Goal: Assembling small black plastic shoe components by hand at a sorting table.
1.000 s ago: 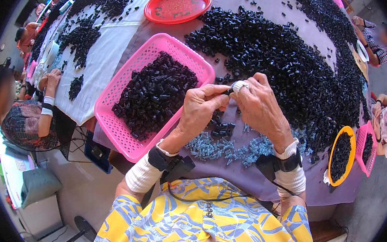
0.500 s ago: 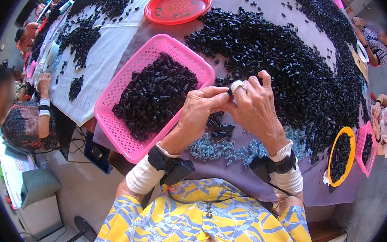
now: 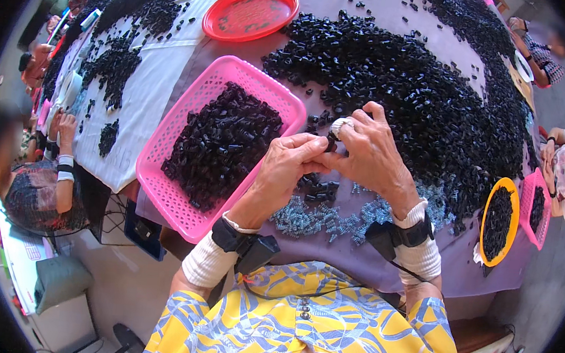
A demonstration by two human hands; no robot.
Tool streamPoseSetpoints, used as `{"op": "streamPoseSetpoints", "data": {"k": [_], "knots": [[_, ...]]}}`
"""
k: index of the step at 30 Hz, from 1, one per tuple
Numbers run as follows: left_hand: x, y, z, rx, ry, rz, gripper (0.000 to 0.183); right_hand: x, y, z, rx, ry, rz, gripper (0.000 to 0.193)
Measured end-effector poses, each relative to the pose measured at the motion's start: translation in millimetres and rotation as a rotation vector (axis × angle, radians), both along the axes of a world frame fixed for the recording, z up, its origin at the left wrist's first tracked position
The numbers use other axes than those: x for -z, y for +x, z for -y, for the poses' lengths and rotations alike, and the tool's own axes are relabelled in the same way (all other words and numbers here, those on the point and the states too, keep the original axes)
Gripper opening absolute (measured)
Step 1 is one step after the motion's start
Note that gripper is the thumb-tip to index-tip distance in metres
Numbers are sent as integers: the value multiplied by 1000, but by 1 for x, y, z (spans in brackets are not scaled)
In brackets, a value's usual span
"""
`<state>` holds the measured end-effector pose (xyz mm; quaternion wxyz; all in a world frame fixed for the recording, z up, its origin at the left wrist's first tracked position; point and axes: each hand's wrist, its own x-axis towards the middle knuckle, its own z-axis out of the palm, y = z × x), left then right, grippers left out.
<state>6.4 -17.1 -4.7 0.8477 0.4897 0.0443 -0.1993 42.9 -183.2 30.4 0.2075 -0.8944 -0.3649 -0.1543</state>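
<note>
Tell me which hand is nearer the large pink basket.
Left. The left hand is by the right edge of the large pink basket; the right hand is farther right.

We can read no words, numbers or signs with certainty. The clearest handwriting is a row of faint, dark marks (image 3: 115,161) along the near edge of the white cloth (image 3: 153,87), just left of the pink basket (image 3: 156,178); we see strokes like written characters, pale and bent by the lens. At the top, the red tray (image 3: 250,16) bears a print on its bottom, washed out by glare, and we cannot tell lettering from ornament. At the lower left, a white panel (image 3: 20,239) carries a small printed grid (image 3: 47,247), too small for us to make out.
</note>
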Motion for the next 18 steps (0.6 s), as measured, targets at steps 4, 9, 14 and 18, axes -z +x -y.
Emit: {"op": "streamPoseSetpoints", "data": {"k": [4, 9, 14, 18], "knots": [[0, 0, -1, -7, -27, -12, 22, 7, 1, 1, -18, 6, 35, 24], [6, 0, -2, -3, -46, -18, 21, 12, -1, 1, -33, 24, 61, 27], [9, 1, -4, 9, -22, 22, 21, 12, -2, 3, -68, 39, -16, 29], [5, 2, -4, 20, -38, 34, 21, 11, 1, 4, -102, 53, -22, 28]]}}
